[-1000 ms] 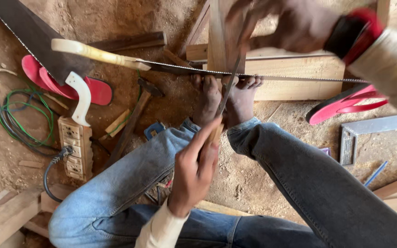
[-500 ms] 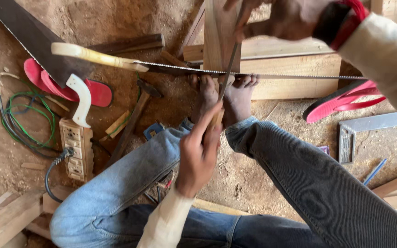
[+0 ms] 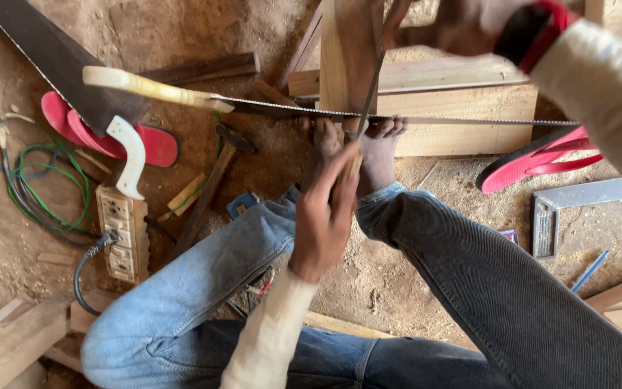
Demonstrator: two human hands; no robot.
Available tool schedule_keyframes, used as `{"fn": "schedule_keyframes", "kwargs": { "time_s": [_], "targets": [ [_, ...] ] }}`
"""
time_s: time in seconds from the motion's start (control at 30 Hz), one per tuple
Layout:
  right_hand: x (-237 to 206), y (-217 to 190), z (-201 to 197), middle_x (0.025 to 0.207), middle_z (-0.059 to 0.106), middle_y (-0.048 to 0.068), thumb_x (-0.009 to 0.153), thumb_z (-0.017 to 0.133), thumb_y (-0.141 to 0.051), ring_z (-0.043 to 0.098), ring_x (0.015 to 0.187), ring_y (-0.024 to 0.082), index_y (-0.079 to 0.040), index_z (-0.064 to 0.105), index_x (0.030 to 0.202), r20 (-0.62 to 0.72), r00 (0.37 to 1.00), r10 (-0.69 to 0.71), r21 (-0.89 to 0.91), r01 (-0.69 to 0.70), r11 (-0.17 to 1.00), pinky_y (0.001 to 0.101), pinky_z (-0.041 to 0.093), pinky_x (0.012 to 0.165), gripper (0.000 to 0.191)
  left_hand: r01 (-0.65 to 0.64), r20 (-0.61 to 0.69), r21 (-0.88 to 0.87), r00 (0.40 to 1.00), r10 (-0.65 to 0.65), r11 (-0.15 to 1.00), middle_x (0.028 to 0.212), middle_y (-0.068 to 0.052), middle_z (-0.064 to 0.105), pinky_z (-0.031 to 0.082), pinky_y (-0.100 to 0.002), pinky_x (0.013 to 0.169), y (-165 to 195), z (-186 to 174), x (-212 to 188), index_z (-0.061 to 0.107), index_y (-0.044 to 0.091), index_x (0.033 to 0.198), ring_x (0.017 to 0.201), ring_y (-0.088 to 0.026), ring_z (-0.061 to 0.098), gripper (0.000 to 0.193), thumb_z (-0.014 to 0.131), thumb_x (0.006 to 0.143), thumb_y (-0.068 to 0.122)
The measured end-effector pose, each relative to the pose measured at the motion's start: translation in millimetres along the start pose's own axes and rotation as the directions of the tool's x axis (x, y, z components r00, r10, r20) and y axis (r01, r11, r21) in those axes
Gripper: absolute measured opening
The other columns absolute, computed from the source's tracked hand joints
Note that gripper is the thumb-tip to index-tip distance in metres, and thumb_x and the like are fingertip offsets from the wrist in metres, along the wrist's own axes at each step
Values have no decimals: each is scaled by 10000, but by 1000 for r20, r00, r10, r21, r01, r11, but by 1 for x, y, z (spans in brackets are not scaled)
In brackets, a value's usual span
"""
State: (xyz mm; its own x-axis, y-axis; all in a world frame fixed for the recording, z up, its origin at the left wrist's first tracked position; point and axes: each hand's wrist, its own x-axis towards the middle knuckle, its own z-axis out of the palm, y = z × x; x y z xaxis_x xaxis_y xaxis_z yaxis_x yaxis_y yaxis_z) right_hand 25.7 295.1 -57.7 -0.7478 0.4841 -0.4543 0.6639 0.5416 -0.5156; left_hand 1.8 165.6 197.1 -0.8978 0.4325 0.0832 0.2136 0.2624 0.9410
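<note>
The person sits on the dirt floor [image 3: 426, 266] w/ bare feet [image 3: 358, 148] pushed against an upright wood piece [image 3: 347, 50]. Left hand [image 3: 325, 216] is curled shut around the near end of a thin metal file [image 3: 368, 94], down by the toes. Right hand [image 3: 469, 29], at the top edge of the view, looks closed on the far end of the file, but it's partly cut off so I can't be sure.

The file slants across the saw blade [image 3: 397, 119], which lies sideways on the feet and wood, teeth pointing toward the person. Its pale handle [image 3: 145, 88] sticks out to the left.

Work looks to be in the middle: the file sits about halfway along the blade, so prob. some teeth are filed & others are left. Can't tell which ones, teeth too small to see.

Nearby on the floor: a 2nd saw w/ a white handle [image 3: 129, 155], red sandals [image 3: 109, 137], a hammer [image 3: 214, 176], a power strip [image 3: 122, 230].
</note>
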Motion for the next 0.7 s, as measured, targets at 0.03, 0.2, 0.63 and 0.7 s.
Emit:
{"fn": "schedule_keyframes", "kwargs": {
  "time_s": [0.03,0.2,0.63,0.7],
  "targets": [
    [2,-1,-1,1523,30,359,930,740,-514,21,1440,427,55,7,1489,-139,990,36,239,-2,971,532,94,1205,1083,140,45,-42,989,-138,989,1340,-213,681,609,-306,655,8,-8,-5,507,88,1483,885,-214,679,334,469,1156,138],
    [-2,6,5,1653,-191,299,1119,632,-483,-151,1554,370,-53,-67,1641,-467,566,-679,-613,347,710,496,-51,1309,972,454,184,-17,877,-444,891,820,-118,681,486,-221,412,49,-41,-41,528,87,1514,526,-62,556,442,479,1077,122],
    [-7,-6,-7,1365,313,287,950,669,-311,290,1280,436,-216,441,1235,-304,824,-478,-513,281,811,538,221,1126,378,339,136,-61,935,-328,939,1093,-148,733,510,-229,421,32,-24,-6,541,105,1493,535,-83,597,394,491,1103,130],
    [-10,-4,-4,1384,283,240,991,674,-286,277,1329,409,-224,440,1307,-309,776,-550,-561,317,764,546,212,1185,398,502,181,-25,853,-490,865,754,-115,711,491,-231,395,52,-43,-24,554,114,1503,474,-84,562,440,492,1068,119]
  ]
}}
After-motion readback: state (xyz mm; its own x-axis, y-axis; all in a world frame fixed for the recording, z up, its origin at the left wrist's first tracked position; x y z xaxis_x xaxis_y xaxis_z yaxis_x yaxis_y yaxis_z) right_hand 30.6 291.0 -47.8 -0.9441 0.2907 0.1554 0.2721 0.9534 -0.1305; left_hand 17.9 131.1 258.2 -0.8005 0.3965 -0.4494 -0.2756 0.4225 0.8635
